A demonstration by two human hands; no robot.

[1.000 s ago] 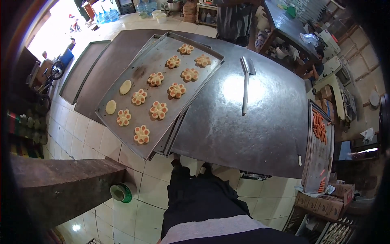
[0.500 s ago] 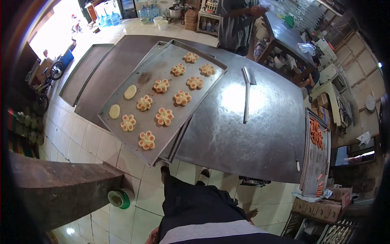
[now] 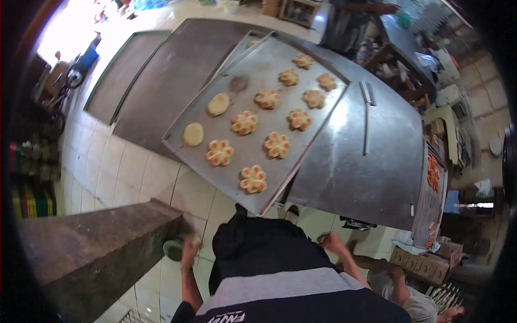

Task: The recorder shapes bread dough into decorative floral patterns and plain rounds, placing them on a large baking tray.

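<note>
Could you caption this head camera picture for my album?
Both hands, left hand and right hand, hang empty below a baking tray of flower-shaped pastries.

Left hand blurred; far tray contents too small to tell.

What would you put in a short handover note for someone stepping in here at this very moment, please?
Left hand: empty as far as shows, down at the side near a green round thing on the floor by the dark stone counter.
Right hand: down at the other side, holding nothing visible.
Baking tray: on the metal table, its near corner overhanging the edge.
On it: nine flower-shaped pastries and two plain round dough pieces; part of the tray is bare.
Done: nine shaped. Left: the two plain rounds, by the look of it.
</note>
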